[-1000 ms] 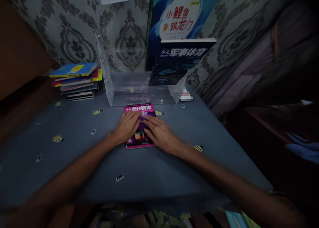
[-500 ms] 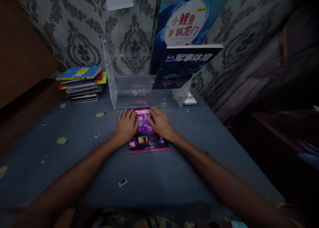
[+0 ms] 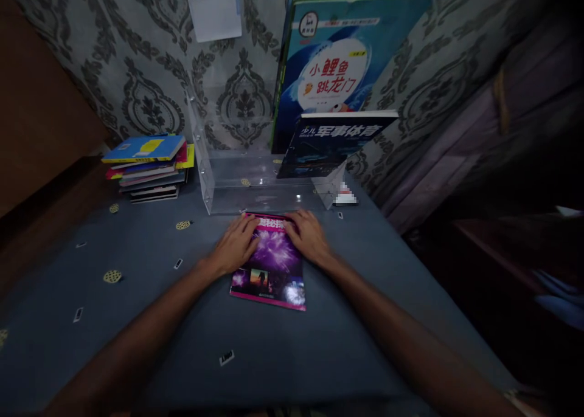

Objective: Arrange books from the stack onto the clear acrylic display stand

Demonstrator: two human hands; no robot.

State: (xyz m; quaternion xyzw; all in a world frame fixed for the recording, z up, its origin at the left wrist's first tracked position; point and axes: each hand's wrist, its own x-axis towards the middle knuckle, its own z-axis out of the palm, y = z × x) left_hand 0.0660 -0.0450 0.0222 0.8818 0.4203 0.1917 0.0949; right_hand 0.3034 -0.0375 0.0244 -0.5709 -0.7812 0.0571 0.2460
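Note:
A purple and black book (image 3: 276, 253) with a pink band along its bottom lies slightly turned in front of a clear acrylic rack (image 3: 264, 197). My left hand (image 3: 236, 242) grips its upper left side, with the thumb over the cover. On the opposite upper side, my right hand (image 3: 310, 236) holds the book, thumb resting on the front and some fingers curled at the edge. Part of the title is covered by my fingers. How far the fingertips reach beneath the book is hidden.
Right of centre in the rack stand a dark navy book (image 3: 328, 146) and, behind it, a taller blue-green book (image 3: 351, 46). A stack of books (image 3: 150, 168) sits at the back left of the blue-grey tablecloth (image 3: 150, 320). A patterned wall and curtain lie behind.
The book has turned a little, and a bright glare now shows at its lower right. My hands have shifted outward to its upper sides. The camera view has tilted up.

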